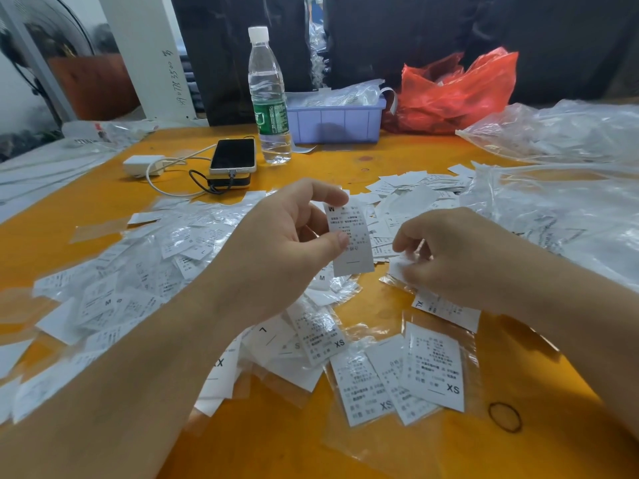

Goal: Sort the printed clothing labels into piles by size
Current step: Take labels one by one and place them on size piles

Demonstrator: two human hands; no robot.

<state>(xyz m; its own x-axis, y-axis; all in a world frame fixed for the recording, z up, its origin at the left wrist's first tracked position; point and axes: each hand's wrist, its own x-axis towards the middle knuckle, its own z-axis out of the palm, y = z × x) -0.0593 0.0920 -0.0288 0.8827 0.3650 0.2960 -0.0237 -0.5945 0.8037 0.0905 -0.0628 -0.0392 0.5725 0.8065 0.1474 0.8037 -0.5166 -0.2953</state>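
1. Orange table (283,440), strewn with white labels, many in clear sleeves; nearest the body, just below the right hand (460,257), a small XS pile (408,378) fanned out, a rubber band (505,417) beside it.
2. Under the right wrist, an XL label (446,307) lying flat.
3. Left hand (276,250) raised over the heap, thumb and forefinger pinching one label (349,236) upright; a letter M at its top corner, printed text below.
4. Right hand lowered beside it, fingers curled down onto loose labels; whether gripping one, cannot tell, since the fingertips are blurred.
5. Left of the left hand, a large unsorted heap (138,271), with M and L marks visible here and there.
6. Step in hand, judged: reading the size on the held label before assigning it.
7. Next move, judged: carrying it to an M pile, apparently just under the left hand where another M label (321,279) lies; needs a clean release so sleeves do not slide and mix sizes.
8. Beyond both hands: more scattered labels, a phone (233,155) on a charger cable, a water bottle (268,95), a lilac bin (335,121), a red bag (456,91), clear bags to the right.
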